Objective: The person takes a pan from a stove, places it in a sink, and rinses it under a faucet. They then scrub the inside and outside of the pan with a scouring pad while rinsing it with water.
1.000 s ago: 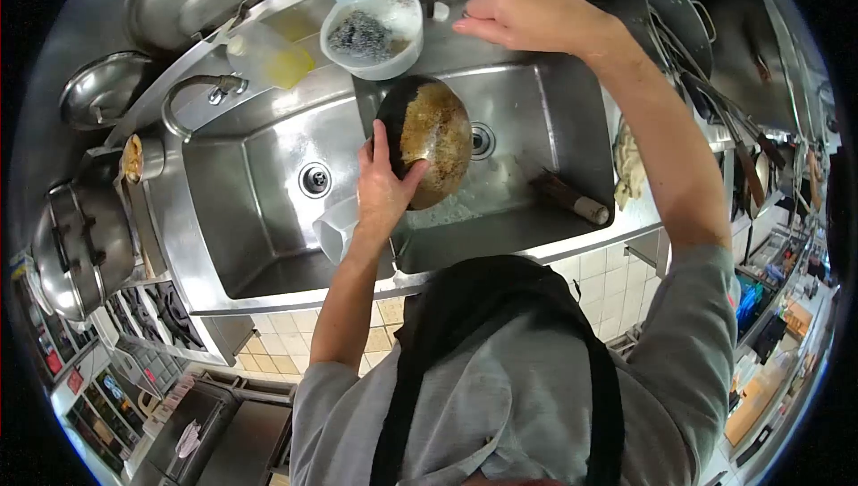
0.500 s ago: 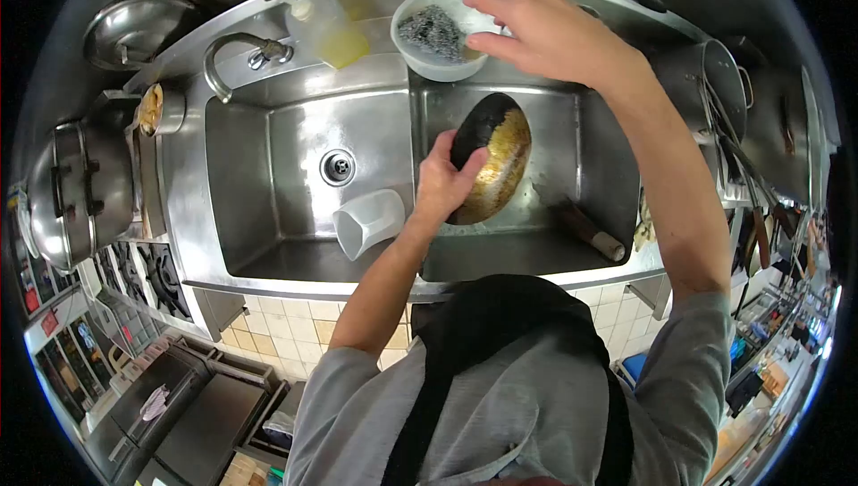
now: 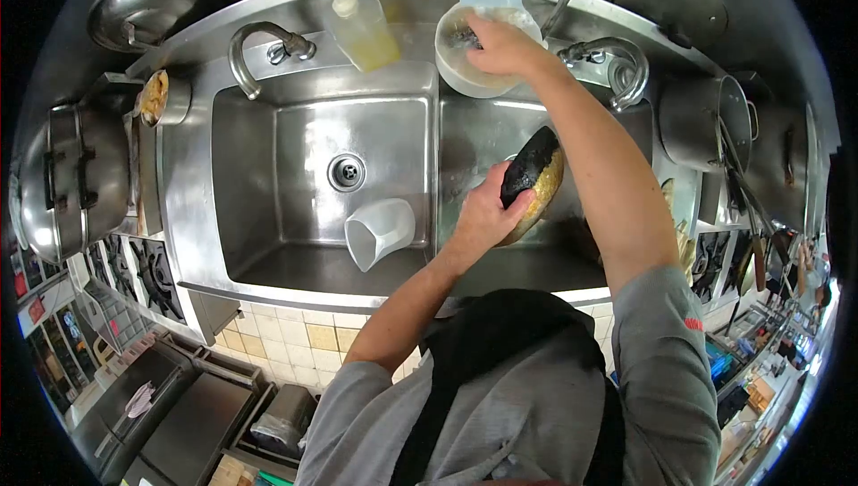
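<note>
My left hand point(image 3: 487, 213) grips a black and golden-brown rounded object point(image 3: 534, 180), tilted over the right sink basin point(image 3: 465, 142). The thumb lies across its face. Up at the sink's back ledge, my right hand point(image 3: 500, 46) reaches into a white round tub point(image 3: 483, 82); its fingertips are at a grey scrubbing mesh point(image 3: 463, 37), partly covered, and whether they hold it is unclear. A translucent white pitcher point(image 3: 382, 228) lies on its side in the left basin point(image 3: 313, 119).
Behind the left basin stand a curved faucet point(image 3: 246, 57) and a pump bottle with yellow liquid point(image 3: 365, 30). A second faucet point(image 3: 626, 61) is beside my right forearm. A small pot point(image 3: 174, 100) sits at left, a tall pot point(image 3: 702, 124) at right.
My right hand has gone from above the tub down into it. The object in my left hand has turned to a narrower view. The camera view has shifted, showing the right faucet.
</note>
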Tool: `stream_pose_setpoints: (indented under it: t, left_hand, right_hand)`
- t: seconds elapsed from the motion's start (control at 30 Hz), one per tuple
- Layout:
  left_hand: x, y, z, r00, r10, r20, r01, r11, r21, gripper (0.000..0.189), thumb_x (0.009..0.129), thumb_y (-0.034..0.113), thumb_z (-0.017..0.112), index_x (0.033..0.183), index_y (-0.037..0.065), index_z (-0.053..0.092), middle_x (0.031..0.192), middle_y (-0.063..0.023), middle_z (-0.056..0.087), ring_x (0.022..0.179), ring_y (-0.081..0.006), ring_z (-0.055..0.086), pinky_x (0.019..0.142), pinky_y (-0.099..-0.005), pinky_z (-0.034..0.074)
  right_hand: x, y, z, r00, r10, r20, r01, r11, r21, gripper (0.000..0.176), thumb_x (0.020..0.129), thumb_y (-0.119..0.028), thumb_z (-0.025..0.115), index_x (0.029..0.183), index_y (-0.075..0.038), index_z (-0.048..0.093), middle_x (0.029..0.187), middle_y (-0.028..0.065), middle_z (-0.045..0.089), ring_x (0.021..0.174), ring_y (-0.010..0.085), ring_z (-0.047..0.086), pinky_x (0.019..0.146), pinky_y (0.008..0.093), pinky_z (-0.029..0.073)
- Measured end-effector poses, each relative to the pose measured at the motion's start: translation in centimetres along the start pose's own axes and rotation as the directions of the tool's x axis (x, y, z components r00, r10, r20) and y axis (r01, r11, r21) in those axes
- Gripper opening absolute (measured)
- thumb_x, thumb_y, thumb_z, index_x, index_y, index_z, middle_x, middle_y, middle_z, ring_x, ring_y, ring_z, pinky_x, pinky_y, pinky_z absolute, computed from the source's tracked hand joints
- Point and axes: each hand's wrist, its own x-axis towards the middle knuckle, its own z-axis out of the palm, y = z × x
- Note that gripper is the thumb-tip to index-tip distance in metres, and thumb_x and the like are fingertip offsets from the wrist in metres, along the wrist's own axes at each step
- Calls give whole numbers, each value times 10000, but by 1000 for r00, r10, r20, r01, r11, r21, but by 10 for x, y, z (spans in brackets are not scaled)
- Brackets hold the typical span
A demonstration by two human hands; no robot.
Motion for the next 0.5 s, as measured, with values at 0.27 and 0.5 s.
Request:
stream_pose_setpoints:
  t: [0.27,0.5]
  left_hand:
    - [9,0,-7,1000,7,-9,-7,998,63,580,915,349,766,1350,44,532,971,-223,734,829,-368,744,739,-434,582]
    - [6,1,-3,999,-24,21,23,996,81,580,919,342,765,1354,43,525,964,-224,731,832,-364,745,737,-430,582]
  right_hand:
    - [-28,-11,-53,957,-165,-238,122,975,-185,277,999,-202,551,1210,-92,693,1100,193,723,992,398,692,875,484,553]
    - [-40,-10,-73,957,-215,-194,193,973,-126,342,970,-228,611,1253,-42,657,1178,211,707,1053,380,688,933,466,541]
